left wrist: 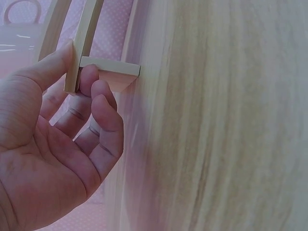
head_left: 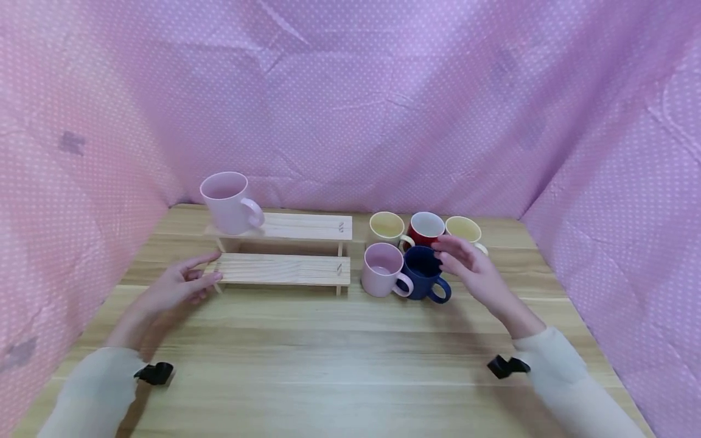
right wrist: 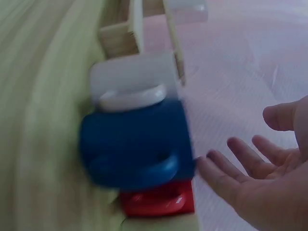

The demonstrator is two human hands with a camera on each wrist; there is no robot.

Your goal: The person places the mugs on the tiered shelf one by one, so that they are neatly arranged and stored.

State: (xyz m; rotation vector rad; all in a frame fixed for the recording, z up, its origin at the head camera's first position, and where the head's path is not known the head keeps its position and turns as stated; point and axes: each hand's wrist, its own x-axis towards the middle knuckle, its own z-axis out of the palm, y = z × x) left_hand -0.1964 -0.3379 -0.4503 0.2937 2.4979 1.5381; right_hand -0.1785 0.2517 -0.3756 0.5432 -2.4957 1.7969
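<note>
A two-tier wooden rack (head_left: 285,269) stands at the left, a pink mug (head_left: 227,210) upright on the left of its upper board. My left hand (head_left: 175,286) pinches the lower board's left end, thumb on one face and fingertips at the other, as the left wrist view shows. Over at the right, my right hand (head_left: 473,271) hovers beside a dark blue mug (head_left: 421,285) with fingers spread and nothing in them. In the right wrist view the blue mug (right wrist: 137,144) is blurred, with the fingertips close to its rim; whether they touch cannot be told.
Right of the rack, another pink mug (head_left: 378,281) stands left of the blue one. Behind them are a yellow mug (head_left: 378,236), a red mug (head_left: 417,241) with a white inside and another yellow mug (head_left: 464,229). Pink dotted cloth (head_left: 350,121) surrounds the wooden table (head_left: 328,365).
</note>
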